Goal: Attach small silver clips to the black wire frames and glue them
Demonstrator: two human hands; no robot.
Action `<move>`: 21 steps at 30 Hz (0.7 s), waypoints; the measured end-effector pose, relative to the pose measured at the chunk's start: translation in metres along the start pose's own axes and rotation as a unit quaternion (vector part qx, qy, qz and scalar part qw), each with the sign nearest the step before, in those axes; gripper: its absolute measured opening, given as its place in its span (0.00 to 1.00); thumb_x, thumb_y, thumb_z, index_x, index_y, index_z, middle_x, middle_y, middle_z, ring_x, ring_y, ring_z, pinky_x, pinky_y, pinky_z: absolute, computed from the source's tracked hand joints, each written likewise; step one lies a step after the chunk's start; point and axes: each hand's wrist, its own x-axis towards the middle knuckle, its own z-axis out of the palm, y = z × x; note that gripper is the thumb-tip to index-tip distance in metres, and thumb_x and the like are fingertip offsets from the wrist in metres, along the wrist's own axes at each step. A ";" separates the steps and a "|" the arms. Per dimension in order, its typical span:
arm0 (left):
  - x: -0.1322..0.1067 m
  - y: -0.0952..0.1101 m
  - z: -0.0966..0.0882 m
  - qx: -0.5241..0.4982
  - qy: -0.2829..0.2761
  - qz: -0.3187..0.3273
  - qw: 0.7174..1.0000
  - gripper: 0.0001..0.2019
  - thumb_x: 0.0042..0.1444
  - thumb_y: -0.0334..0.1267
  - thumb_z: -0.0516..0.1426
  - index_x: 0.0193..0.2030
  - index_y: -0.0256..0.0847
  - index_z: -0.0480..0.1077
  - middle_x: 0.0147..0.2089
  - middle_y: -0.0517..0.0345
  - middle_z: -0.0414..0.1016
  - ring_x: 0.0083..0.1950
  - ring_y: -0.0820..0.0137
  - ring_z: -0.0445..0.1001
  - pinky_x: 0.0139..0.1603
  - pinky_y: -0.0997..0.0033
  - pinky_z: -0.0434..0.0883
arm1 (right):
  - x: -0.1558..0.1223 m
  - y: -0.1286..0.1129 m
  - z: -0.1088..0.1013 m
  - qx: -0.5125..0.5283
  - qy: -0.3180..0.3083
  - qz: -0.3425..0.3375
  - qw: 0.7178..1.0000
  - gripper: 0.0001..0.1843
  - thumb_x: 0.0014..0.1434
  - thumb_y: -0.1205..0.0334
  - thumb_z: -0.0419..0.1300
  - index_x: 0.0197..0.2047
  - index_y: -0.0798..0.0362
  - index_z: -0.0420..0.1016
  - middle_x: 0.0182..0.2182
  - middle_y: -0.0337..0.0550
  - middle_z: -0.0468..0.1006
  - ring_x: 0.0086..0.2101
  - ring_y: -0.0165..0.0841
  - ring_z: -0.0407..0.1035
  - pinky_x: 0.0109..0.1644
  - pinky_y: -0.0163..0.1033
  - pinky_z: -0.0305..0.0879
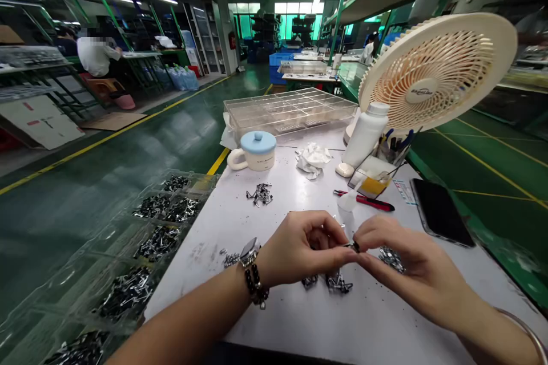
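Observation:
Over the white table (299, 319), my left hand (303, 248) and my right hand (398, 259) meet fingertip to fingertip. Both pinch one small dark metal part (355, 246) between thumb and fingers. A watch and a bead bracelet (253, 274) sit on my left wrist. Small heaps of similar metal parts lie just below the hands (338, 283), beside the right hand (390, 258), near the left wrist (230, 258) and farther back (260, 194).
A clear compartment tray (141, 239) of metal parts hangs off the table's left edge. Behind stand a lidded mug (257, 151), crumpled paper (312, 158), a white bottle (365, 134), a fan (436, 71), a red pen (363, 199), a phone (440, 212) and a clear box (291, 111).

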 end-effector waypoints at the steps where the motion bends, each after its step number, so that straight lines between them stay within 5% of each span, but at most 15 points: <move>1: 0.001 -0.002 0.000 -0.019 0.002 -0.022 1.000 0.12 0.47 0.37 0.66 0.31 0.35 0.67 0.20 0.62 0.70 0.20 0.75 0.72 0.19 0.80 0.67 | 0.001 0.004 0.002 0.030 -0.001 0.019 0.999 0.03 0.59 0.66 0.57 0.35 0.47 0.69 0.30 0.35 0.72 0.34 0.26 0.66 0.37 0.33 0.64; 5: 0.005 -0.009 0.000 -0.065 0.025 -0.105 0.992 0.16 0.40 0.34 0.70 0.32 0.34 0.68 0.22 0.62 0.72 0.22 0.78 0.71 0.23 0.81 0.67 | -0.006 0.020 0.004 0.102 0.022 0.078 0.991 0.04 0.61 0.66 0.56 0.35 0.47 0.68 0.30 0.36 0.70 0.34 0.26 0.66 0.37 0.33 0.64; 15: 0.013 -0.018 0.000 -0.081 -0.042 -0.218 0.972 0.13 0.48 0.41 0.66 0.29 0.34 0.69 0.23 0.61 0.71 0.24 0.79 0.71 0.24 0.81 0.67 | -0.018 0.032 0.002 0.099 -0.044 0.144 0.984 0.01 0.62 0.63 0.54 0.38 0.47 0.66 0.33 0.36 0.69 0.36 0.25 0.64 0.39 0.32 0.62; 18: 0.013 -0.022 0.003 -0.037 -0.054 -0.185 0.980 0.11 0.49 0.39 0.65 0.31 0.34 0.70 0.26 0.58 0.73 0.26 0.76 0.72 0.26 0.79 0.69 | -0.015 0.031 0.003 0.177 -0.050 0.179 0.966 0.04 0.62 0.61 0.54 0.34 0.48 0.67 0.31 0.35 0.69 0.34 0.24 0.64 0.38 0.31 0.62; 21: 0.012 -0.023 0.004 0.041 -0.022 -0.087 0.995 0.12 0.47 0.36 0.66 0.34 0.34 0.70 0.28 0.57 0.71 0.26 0.75 0.71 0.28 0.75 0.70 | -0.013 0.032 0.005 0.268 -0.067 0.240 0.930 0.07 0.61 0.59 0.56 0.32 0.50 0.68 0.29 0.34 0.70 0.32 0.23 0.65 0.36 0.30 0.62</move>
